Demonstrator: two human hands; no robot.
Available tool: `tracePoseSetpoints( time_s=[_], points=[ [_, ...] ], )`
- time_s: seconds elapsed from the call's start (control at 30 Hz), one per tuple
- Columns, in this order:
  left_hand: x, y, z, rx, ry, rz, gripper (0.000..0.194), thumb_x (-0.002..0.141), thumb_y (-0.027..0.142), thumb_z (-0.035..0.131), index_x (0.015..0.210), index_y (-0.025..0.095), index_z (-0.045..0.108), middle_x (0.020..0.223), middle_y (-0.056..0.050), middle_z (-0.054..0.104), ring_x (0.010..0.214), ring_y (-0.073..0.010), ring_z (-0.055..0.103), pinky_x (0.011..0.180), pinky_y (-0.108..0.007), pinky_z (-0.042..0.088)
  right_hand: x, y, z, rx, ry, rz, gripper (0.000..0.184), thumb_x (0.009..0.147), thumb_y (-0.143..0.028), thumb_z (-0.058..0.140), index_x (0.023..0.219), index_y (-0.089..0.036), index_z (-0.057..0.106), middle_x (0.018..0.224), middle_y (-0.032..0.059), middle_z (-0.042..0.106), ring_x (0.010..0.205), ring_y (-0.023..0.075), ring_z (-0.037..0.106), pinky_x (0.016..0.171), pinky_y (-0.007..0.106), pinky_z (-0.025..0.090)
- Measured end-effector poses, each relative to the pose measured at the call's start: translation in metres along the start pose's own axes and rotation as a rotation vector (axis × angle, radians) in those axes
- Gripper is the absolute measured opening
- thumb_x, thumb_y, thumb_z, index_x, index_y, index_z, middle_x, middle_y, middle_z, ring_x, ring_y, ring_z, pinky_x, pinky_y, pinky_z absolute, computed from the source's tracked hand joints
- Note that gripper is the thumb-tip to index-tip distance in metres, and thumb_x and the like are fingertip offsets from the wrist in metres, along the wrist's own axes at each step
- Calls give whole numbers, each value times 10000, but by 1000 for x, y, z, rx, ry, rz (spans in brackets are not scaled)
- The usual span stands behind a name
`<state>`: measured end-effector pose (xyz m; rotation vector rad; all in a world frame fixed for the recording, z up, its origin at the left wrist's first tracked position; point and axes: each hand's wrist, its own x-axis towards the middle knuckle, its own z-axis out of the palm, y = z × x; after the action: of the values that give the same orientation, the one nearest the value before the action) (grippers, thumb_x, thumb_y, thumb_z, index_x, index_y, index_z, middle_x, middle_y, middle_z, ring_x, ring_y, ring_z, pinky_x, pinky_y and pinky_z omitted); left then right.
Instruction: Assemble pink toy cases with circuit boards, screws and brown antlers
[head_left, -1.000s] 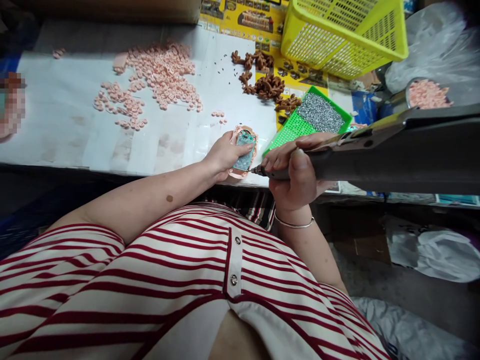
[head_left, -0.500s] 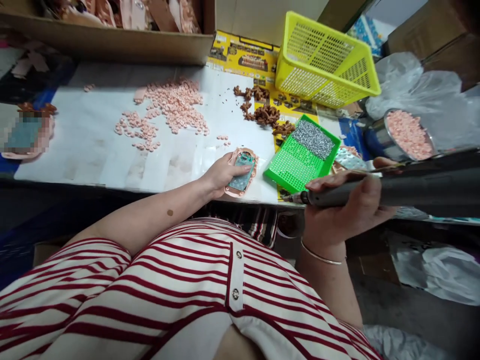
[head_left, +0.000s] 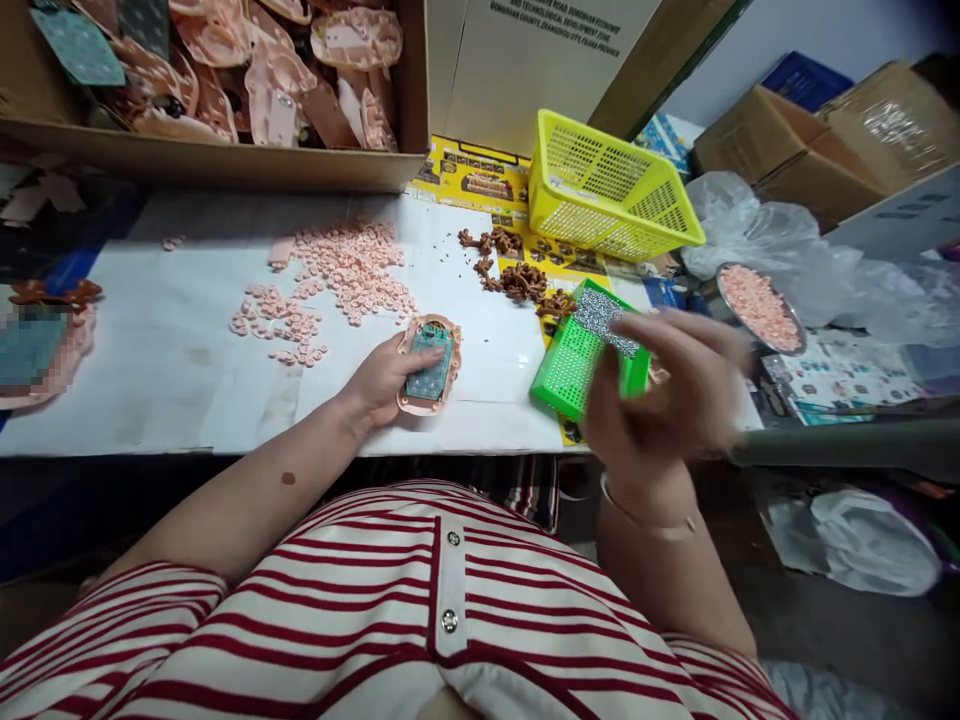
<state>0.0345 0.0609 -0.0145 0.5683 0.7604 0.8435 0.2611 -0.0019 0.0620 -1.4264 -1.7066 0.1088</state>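
Note:
My left hand rests on the white table top and grips a pink plastic shell with a green circuit board in it, thumb on the board. My right hand hovers in front of a green tray that carries a heap of small silver screws. That hand is smeared by motion; its fingers look stretched towards the tray. A grey power screwdriver sticks out to the right from behind it, and whether the hand grips the tool is unclear.
Loose pink buttons and brown parts lie on the table. A yellow basket stands behind the tray. A cardboard box of pink shells is at the back left, a metal bowl of pink pieces at right.
My right hand pulled the screwdriver away from the shell, swung right, and now blurs in front of the green tray. The view tilted upward. My left hand kept its hold on the shell.

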Motion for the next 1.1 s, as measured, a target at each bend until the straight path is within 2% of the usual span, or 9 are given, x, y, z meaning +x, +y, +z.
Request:
tracePoseSetpoints(
  time_s=[0.07, 0.17, 0.3, 0.37, 0.47, 0.63, 0.77, 0.97, 1.1],
  points=[
    [-2, -3, -3, -11, -31, -18, 412, 634, 249, 880, 957, 127, 655, 797, -56, 718, 657, -153, 670, 651, -281, 555, 41, 16, 41, -234, -121, -32, 242, 941, -244, 556, 1134, -247, 703, 1274, 107, 645, 1211, 293, 586, 1074, 509, 473],
    [-5, -3, -5, -32, -50, -13, 464, 615, 262, 902, 976, 129, 644, 805, -58, 724, 657, -151, 670, 645, -276, 553, 92, 49, 97, -590, -421, 122, 343, 905, -126, 474, 1167, -116, 697, 1377, 212, 583, 1291, 352, 528, 1100, 539, 429],
    [-7, 0, -5, -78, -5, 1, 521, 581, 249, 916, 998, 125, 629, 821, -68, 731, 692, -158, 681, 676, -279, 551, 107, 74, 130, -698, -586, 155, 354, 848, -37, 456, 1114, -37, 690, 1501, 255, 492, 1452, 395, 380, 1177, 588, 337],
    [-7, 1, -4, -101, -5, 3, 527, 571, 245, 917, 997, 124, 632, 824, -73, 733, 710, -169, 687, 686, -290, 551, 101, 78, 128, -695, -562, 136, 350, 870, -72, 461, 1151, -33, 666, 1524, 258, 464, 1458, 400, 368, 1186, 604, 316],
    [-7, 1, -4, -118, -25, -6, 532, 574, 248, 915, 1011, 132, 635, 826, -67, 733, 712, -174, 685, 680, -300, 546, 92, 79, 117, -606, -427, 162, 316, 872, -167, 538, 1151, -62, 642, 1396, 268, 544, 1308, 382, 508, 1113, 594, 408],
    [-7, -1, -6, -93, -44, 1, 512, 590, 277, 912, 997, 139, 635, 838, -55, 727, 712, -163, 676, 690, -293, 530, 66, 73, 100, -211, -227, 273, 200, 761, -279, 694, 925, -191, 621, 1146, 148, 615, 1065, 282, 620, 973, 523, 528],
    [-8, 0, -5, -65, -87, 46, 506, 622, 290, 897, 1035, 148, 641, 852, -48, 725, 729, -164, 677, 722, -301, 531, 26, 58, 96, 197, -299, 463, 301, 746, -388, 716, 946, -217, 572, 1065, 94, 642, 982, 233, 664, 796, 415, 580],
    [-9, -1, -5, 6, -175, 113, 500, 682, 274, 871, 1123, 181, 656, 882, -36, 724, 750, -166, 676, 731, -304, 539, -15, 34, 94, 442, -514, 393, 191, 783, -319, 734, 919, -234, 630, 895, 2, 710, 802, 133, 656, 755, 308, 544],
    [-7, -4, -6, -11, -142, 172, 477, 686, 249, 872, 1110, 187, 662, 931, -30, 732, 803, -160, 689, 811, -322, 551, -22, 27, 95, 798, -476, 588, 328, 698, -378, 843, 947, -252, 671, 854, -23, 713, 746, 123, 656, 728, 300, 574]
  ],
)
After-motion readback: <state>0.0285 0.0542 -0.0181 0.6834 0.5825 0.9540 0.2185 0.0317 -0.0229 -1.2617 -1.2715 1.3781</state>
